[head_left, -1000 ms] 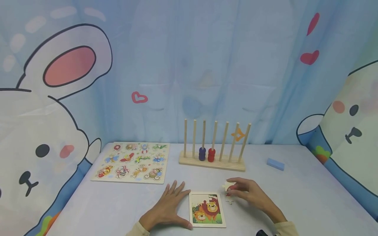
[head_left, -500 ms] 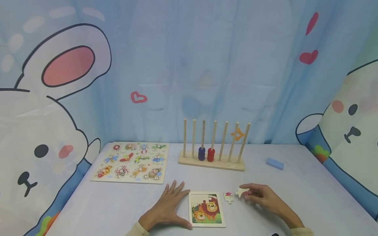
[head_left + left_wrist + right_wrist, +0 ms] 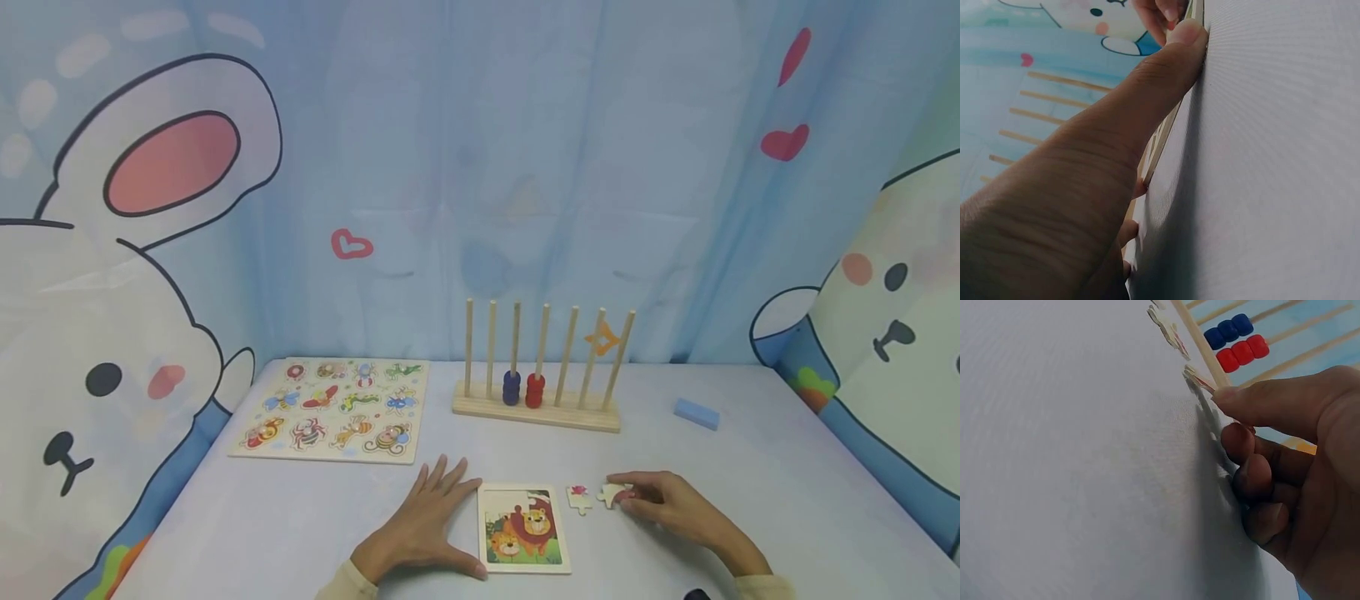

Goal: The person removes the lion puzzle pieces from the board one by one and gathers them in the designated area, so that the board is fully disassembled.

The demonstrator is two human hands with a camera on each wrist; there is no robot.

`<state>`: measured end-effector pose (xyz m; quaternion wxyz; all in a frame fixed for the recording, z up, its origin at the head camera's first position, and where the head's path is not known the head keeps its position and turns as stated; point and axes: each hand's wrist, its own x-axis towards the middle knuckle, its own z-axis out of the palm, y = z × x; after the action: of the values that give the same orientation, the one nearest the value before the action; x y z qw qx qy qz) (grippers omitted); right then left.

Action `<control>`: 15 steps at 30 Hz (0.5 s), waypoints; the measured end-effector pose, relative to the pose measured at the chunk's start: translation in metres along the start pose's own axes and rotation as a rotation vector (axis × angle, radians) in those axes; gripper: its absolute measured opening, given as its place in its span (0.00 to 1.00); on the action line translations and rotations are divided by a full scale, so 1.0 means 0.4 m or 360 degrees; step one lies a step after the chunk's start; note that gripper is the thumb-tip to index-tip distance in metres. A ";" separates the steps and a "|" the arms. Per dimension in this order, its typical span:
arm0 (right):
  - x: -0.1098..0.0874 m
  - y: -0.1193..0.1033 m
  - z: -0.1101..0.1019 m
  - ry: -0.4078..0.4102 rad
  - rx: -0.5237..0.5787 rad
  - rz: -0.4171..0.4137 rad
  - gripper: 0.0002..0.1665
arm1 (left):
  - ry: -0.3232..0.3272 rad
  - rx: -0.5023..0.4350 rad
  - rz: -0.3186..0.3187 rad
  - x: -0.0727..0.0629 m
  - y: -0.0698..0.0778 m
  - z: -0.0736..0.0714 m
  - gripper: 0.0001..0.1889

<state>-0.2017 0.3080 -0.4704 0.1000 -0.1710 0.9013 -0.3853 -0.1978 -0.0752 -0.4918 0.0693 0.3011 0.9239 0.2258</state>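
Note:
A small framed lion jigsaw puzzle lies in front of me, with a bare patch at its upper left. My left hand is spread along its left side, the index fingertip at the top corner and the thumb at the bottom one. In the left wrist view that thumb presses against the frame's edge. To the right of the puzzle my right hand pinches a puzzle piece, low at the tabletop; fingers cover part of it. Another loose puzzle piece with a red print lies between the held one and the frame.
Behind stands a wooden peg rack with several upright rods, two of them carrying blue beads and red beads. An insect picture board lies at the back left. A blue block sits at the back right.
My right hand has moved right with its puzzle piece and lowered it to the tabletop, uncovering the other loose piece. My left hand has stayed in place at the frame.

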 end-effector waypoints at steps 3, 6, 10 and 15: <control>0.001 -0.003 0.001 0.0025 -0.0089 0.0014 0.24 | 0.0003 -0.0001 0.0000 0.000 0.001 -0.002 0.57; 0.000 -0.006 0.002 0.0039 -0.0149 0.0009 0.24 | 0.0000 -0.0009 -0.0001 -0.001 0.002 -0.004 0.57; -0.002 -0.007 0.004 0.0040 -0.0169 0.0019 0.24 | -0.0003 -0.0028 0.0006 -0.002 0.003 -0.006 0.56; -0.003 -0.008 0.002 0.0044 -0.0167 0.0049 0.25 | 0.0004 -0.0029 0.0023 -0.002 0.003 -0.006 0.56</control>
<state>-0.1994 0.3059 -0.4684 0.0844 -0.1567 0.9241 -0.3382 -0.1974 -0.0757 -0.4891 0.0694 0.3067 0.9197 0.2351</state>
